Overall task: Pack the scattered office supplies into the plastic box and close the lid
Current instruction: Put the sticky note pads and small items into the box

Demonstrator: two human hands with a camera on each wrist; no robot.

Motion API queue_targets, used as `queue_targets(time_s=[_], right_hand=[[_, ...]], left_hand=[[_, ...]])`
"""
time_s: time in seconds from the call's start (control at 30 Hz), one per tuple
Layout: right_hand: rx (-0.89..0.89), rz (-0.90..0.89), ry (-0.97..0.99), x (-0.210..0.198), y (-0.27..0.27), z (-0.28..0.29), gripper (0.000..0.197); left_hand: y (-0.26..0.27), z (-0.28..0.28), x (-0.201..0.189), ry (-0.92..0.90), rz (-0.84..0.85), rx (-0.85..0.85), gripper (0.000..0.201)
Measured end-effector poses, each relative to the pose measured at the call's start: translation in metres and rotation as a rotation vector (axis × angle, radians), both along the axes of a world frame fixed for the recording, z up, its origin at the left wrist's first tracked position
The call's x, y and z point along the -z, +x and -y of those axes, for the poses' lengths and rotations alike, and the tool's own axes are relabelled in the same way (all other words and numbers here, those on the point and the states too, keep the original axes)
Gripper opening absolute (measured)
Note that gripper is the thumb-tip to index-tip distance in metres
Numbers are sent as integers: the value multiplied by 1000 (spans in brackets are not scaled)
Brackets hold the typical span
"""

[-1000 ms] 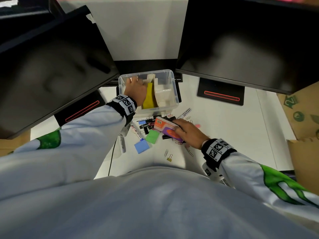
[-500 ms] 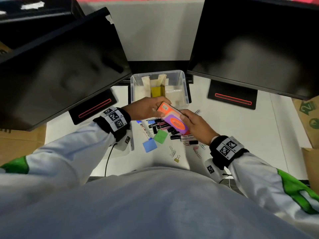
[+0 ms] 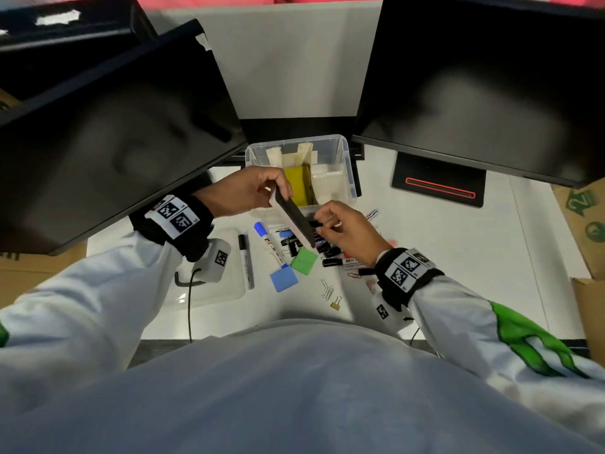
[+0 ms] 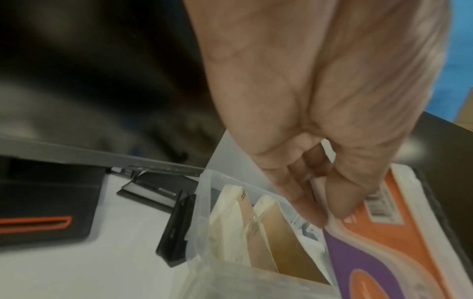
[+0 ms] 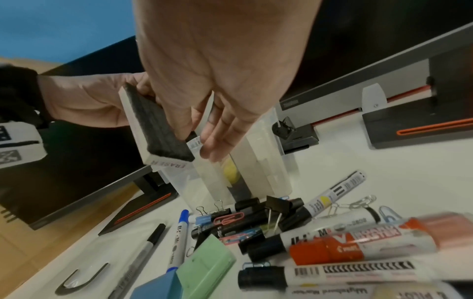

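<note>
My left hand [image 3: 278, 191] grips the top end of a whiteboard eraser [image 3: 294, 221], held on edge just in front of the clear plastic box [image 3: 343, 152]. The eraser's black felt faces my right hand. Its orange and purple face [image 4: 384, 232] shows in the left wrist view, under my thumb and fingers [image 4: 327, 212]. My right hand [image 3: 322, 221] is beside the eraser's lower end and pinches what looks like a black-capped marker [image 3: 313, 224], whose barcode label [image 5: 194, 144] shows by the felt [image 5: 158, 125]. The box [image 5: 276, 141] stands open and holds yellow and white items.
Markers [image 5: 358, 242], binder clips [image 5: 276, 206], paper clips [image 3: 327, 291], a green pad [image 3: 304, 261] and a blue pad [image 3: 283, 280] lie scattered in front of the box. The clear lid [image 3: 232, 290] lies to the left. Two black monitors [image 3: 474, 86] overhang the desk. Cardboard [image 3: 586, 224] stands at the right.
The eraser went from my right hand to my left and turned on edge by the box. My right hand let it go and now pinches a small dark item.
</note>
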State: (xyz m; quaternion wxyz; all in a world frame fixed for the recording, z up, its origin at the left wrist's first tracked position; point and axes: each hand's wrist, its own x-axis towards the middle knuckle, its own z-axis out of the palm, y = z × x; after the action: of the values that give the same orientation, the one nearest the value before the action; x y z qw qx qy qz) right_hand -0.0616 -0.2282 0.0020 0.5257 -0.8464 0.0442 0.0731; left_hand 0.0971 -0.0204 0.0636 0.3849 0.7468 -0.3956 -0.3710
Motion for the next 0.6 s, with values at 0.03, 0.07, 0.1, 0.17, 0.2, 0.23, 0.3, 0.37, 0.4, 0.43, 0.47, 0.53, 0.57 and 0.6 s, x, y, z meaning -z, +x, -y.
queue_targets(time_s=[0.03, 0.07, 0.1, 0.17, 0.2, 0.23, 0.3, 0.37, 0.4, 0.43, 0.47, 0.53, 0.57, 0.6], right_hand=[[-10, -15, -14, 4, -1, 2, 15], [-44, -20, -61, 9, -3, 4, 13], [-103, -15, -143, 15, -4, 5, 10], [-300, 3, -378, 31, -8, 2, 12], [-428, 7, -506, 39, -10, -3, 20], [-556, 15, -623, 49, -11, -8, 30], [-741, 35, -779, 66, -12, -21, 51], [-791, 56, -826, 73, -10, -31, 59], [-786, 69, -837, 73, -8, -36, 58], [-779, 73, -851, 73, -6, -40, 55], [-773, 69, -864, 71, -3, -43, 52], [-762, 78, -883, 70, 0, -46, 49], [-756, 83, -890, 71, 0, -45, 49], [-753, 89, -891, 72, 0, -44, 49]], left_hand=[[0, -1, 2, -16, -12, -48, 35], [3, -2, 6, -43, -19, -131, 33], [7, -2, 9, -82, -35, -237, 33], [18, -2, 16, -182, -95, -443, 32], [23, -1, 18, -219, -89, -515, 32], [26, 2, 18, -239, -53, -560, 33], [28, 11, 16, -247, 47, -589, 32], [29, 23, 14, -197, 161, -595, 30], [30, 28, 16, -167, 206, -596, 28], [30, 34, 18, -137, 240, -590, 26], [29, 39, 22, -110, 272, -575, 24], [26, 50, 32, -29, 329, -529, 19], [24, 56, 37, 30, 353, -499, 18], [23, 60, 41, 83, 372, -470, 16]])
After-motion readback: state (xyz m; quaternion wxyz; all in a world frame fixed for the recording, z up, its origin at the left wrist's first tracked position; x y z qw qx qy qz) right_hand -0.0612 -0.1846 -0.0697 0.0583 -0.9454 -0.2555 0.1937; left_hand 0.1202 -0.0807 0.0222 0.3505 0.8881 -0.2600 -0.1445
